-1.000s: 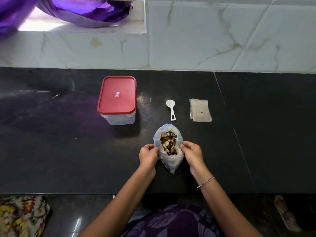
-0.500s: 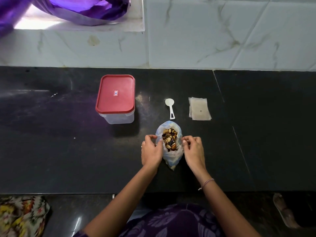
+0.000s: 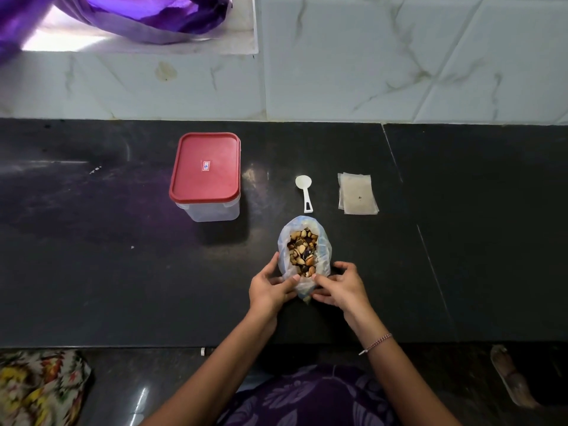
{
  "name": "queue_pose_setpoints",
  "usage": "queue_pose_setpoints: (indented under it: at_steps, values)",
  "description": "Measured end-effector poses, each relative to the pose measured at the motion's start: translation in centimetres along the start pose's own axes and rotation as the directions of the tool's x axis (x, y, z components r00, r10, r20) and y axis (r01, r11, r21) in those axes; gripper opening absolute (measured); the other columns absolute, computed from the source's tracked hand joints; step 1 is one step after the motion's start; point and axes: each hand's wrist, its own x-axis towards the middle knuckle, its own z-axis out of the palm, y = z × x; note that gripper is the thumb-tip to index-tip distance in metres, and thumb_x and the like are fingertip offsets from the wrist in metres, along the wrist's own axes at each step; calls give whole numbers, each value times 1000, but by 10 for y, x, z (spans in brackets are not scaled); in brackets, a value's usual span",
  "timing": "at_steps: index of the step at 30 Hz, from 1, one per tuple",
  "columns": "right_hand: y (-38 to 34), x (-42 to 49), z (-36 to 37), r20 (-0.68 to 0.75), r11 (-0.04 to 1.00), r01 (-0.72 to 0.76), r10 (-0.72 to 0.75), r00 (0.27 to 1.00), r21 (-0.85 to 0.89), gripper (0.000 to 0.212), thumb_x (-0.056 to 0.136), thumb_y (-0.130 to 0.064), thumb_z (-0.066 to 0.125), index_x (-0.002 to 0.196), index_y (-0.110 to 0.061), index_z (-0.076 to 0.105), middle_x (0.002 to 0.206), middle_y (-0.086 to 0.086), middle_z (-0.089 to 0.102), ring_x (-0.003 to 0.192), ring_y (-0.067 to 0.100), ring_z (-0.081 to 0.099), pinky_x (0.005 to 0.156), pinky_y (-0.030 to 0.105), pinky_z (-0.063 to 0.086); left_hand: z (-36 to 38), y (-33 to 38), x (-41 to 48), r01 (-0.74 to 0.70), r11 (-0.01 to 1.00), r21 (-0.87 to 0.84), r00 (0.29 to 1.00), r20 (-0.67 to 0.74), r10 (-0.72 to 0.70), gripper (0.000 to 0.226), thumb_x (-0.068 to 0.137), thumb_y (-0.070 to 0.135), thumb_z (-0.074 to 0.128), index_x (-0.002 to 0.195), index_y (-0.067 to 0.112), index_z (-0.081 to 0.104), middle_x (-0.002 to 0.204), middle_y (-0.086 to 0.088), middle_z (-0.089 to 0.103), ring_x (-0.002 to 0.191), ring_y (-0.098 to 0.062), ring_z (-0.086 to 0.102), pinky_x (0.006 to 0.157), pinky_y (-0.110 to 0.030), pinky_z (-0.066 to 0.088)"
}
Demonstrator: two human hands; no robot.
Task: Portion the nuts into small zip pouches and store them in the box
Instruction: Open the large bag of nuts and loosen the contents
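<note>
Our left hand (image 3: 270,289) and right hand (image 3: 342,289), forearms angled inward, curl round the near end of the bag (image 3: 323,256), seemingly pinching it; the spoon (image 3: 304,192) lies just beyond.

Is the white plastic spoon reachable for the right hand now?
Probably yes: the white plastic spoon lies uncovered just beyond the clear plastic bag of nuts; the right hand must release the bag first.

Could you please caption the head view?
Left hand and right hand grip an open bag of nuts; box, scoop, pouches beyond.
</note>
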Motion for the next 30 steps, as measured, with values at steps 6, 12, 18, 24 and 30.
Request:
queue_pose_setpoints:
  at_steps: [6, 12, 18, 24, 30]
  values:
    - [3, -3, 2, 30, 899, -123, 122, 992, 420, 42, 86, 10, 58, 125, -1, 47, 90, 16, 67, 76, 22, 68, 60, 30, 59, -1, 3, 5, 133, 948, -290, 991, 68, -118, 64, 83, -19, 57, 141, 3, 45, 83, -7, 76, 83, -20, 73, 73, -29, 61]
    - [10, 3, 2, 126, 814, -207, 164, 978, 543, 33, 91, 11, 48, 121, 0, 52, 95, 17, 66, 85, 24, 65, 75, 34, 52, 3, 4, 7, 155, 935, -319, 988, 29, -153, 65, 82, -28, 44, 139, 4, 46, 111, -22, 65, 95, -28, 67, 71, -31, 61]
    - [6, 9, -2, 148, 975, -122, 95, 984, 184, 26, 96, 4, 44, 121, -1, 50, 108, 12, 63, 93, 20, 62, 69, 27, 52, 2, 9, 6, 103, 994, -23, 995, 1, -103, 59, 82, -25, 50, 133, 5, 44, 99, -12, 61, 91, -22, 64, 79, -35, 57]
    - [14, 15, -12, -61, 837, 150, -213, 975, -526, 19, 88, -18, 66, 104, -19, 55, 112, -1, 58, 94, 13, 59, 73, 29, 53, -4, 5, 5, -176, 478, 861, 953, 27, 303, 56, 80, 28, 76, 128, 23, 48, 111, 3, 57, 109, -13, 54, 86, -33, 50]
    - [13, 19, -21, -27, 607, 287, -453, 891, -741, 46, 73, -28, 81, 103, -19, 47, 99, -4, 47, 87, 11, 52, 67, 25, 42, -6, 5, 13, -257, 295, 920, 914, 132, 384, 66, 76, 37, 79, 128, 21, 42, 124, 0, 46, 120, -18, 43, 86, -32, 47]
